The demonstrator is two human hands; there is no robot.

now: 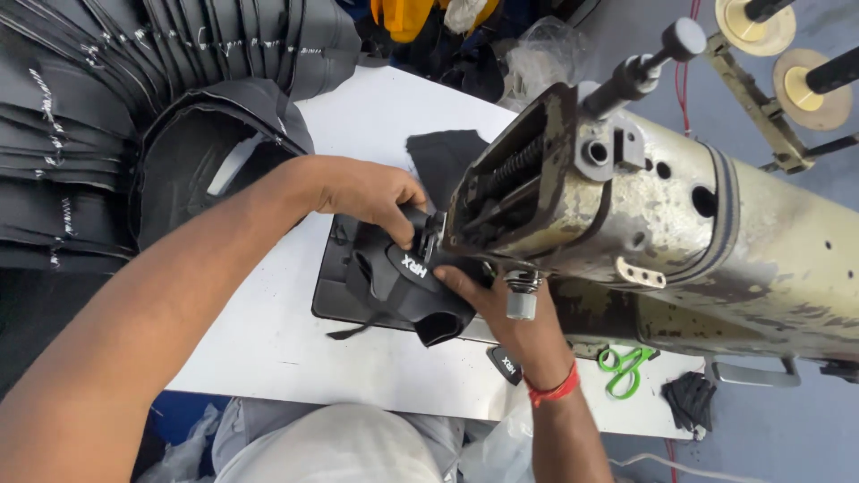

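A black shoe upper (407,291), with white lettering on its side, is held at the head of a worn cream sewing machine (680,224), on the white table (268,340). The piece lies over the machine's dark base plate, its front edge up against the needle area.

The left hand (371,192) is laid on top of the piece from the left; the fingers are curled and pressed together, pinching the upper edge of the fabric near the presser foot. The right hand (501,309) is brought in from below; thumb and fingers are closed on the right side of the piece, just under the machine head. The needle itself is probably hidden behind the fingers, and this cannot be confirmed.

A red thread band (553,391) is worn on the right wrist. Green-handled scissors (625,367) are lying on the table's right edge. A stack of black cut pieces (107,107) is piled at the upper left.
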